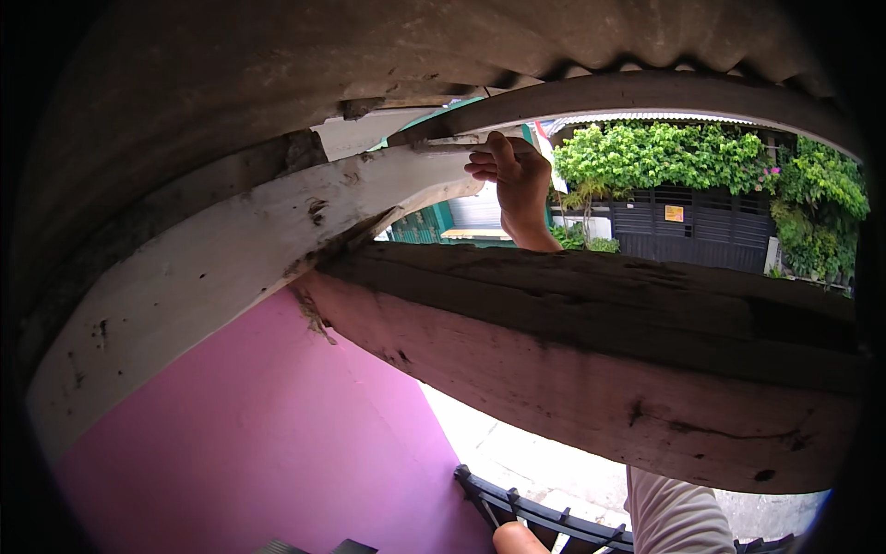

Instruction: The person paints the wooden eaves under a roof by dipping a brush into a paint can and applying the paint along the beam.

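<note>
My right hand reaches up behind a thick weathered beam, which hides most of the forearm. Its fingers are curled and pinched together beside the far end of a white-painted beam. Something thin and pale seems to run from the fingertips along that beam's top edge, too small to make out. Below the thick beam shows a light grey sleeve on the same arm. My left hand does not show. A rounded patch of bare skin sits at the lower edge; which body part it is I cannot tell.
Corrugated roofing hangs low overhead, with a curved rafter under its edge. A pink wall stands at lower left, beside a black metal railing. Beyond are a dark gate and leafy green plants.
</note>
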The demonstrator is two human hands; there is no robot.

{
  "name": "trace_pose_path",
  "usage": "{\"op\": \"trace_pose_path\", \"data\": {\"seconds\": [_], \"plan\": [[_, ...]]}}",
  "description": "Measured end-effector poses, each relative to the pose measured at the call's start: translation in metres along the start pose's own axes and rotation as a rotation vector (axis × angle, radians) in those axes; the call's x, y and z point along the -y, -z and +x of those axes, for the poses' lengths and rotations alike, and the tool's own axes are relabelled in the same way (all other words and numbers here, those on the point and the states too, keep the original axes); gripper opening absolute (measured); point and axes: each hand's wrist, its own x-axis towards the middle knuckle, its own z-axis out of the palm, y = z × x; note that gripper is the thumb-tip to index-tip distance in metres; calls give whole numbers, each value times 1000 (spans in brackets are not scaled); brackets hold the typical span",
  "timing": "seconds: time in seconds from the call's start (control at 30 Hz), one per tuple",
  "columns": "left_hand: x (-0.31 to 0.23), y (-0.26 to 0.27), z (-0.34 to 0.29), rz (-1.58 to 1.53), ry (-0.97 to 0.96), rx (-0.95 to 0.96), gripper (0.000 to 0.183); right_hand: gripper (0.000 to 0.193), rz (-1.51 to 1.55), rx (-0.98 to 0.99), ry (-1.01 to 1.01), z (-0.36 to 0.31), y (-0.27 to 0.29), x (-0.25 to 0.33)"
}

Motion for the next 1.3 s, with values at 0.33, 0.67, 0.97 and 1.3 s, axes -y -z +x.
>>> {"op": "trace_pose_path", "data": {"seconds": [0.33,0.67,0.97,1.3], "plan": [[1,-1,2,37,-16,-7,48,24,-75,-256,23,38,69,-53],[14,-10,-1,-42,10,-32,48,20,87,-134,-80,8,67,-37],[-23,-2,-1,-7,1,-55,47,26,-105,-438,-86,-18,141,-72],[37,-19,0,-75,26,59,45,22,-102,-378,-839,-333,281,-69]]}}
